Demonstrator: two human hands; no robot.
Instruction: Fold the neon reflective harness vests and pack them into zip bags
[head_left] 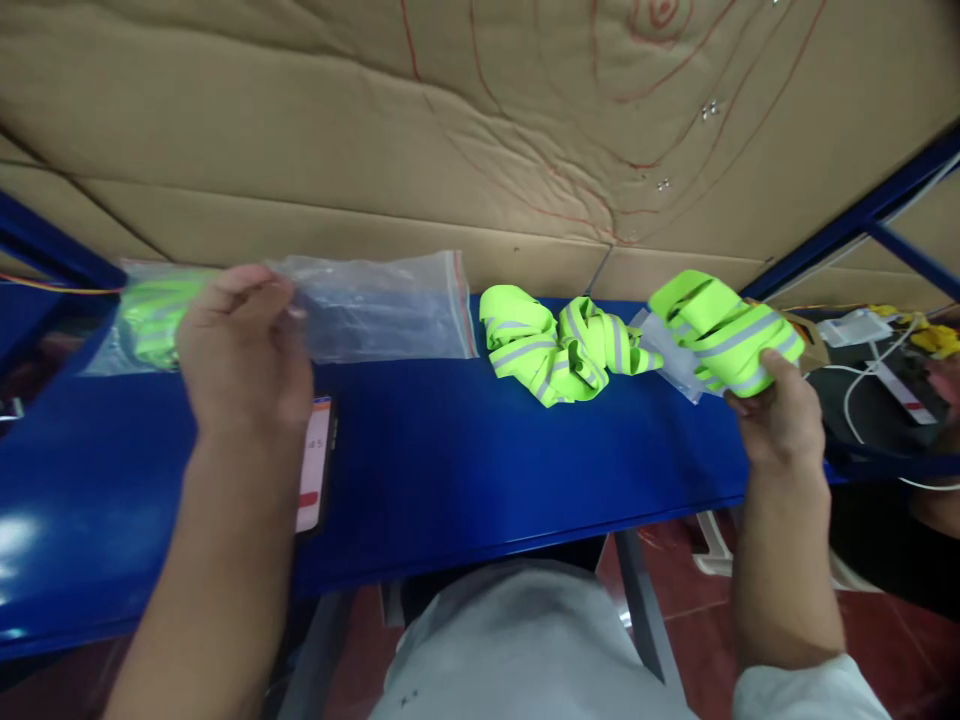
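Note:
My left hand (244, 345) is closed in a pinch at the near end of a clear zip bag (382, 310), which stretches flat to the right and has a red line along its seal edge. Just left of that hand lies another clear bag (105, 345) with neon-yellow strap (154, 315) inside, partly hidden by the fingers. My right hand (780, 410) grips a folded bundle of neon-yellow reflective strap (735, 335), raised over the right end of the table. Between the hands, a loose heap of the same reflective strap (540, 345) rests on the table.
Beside my left forearm, a phone (315, 465) with a lit screen lies on the blue table (450, 470). Another small clear bag (675, 360) is under the raised bundle. Cardboard (337, 130) walls the back. Cables (862, 370) and a person's arm (941, 500) are at the right.

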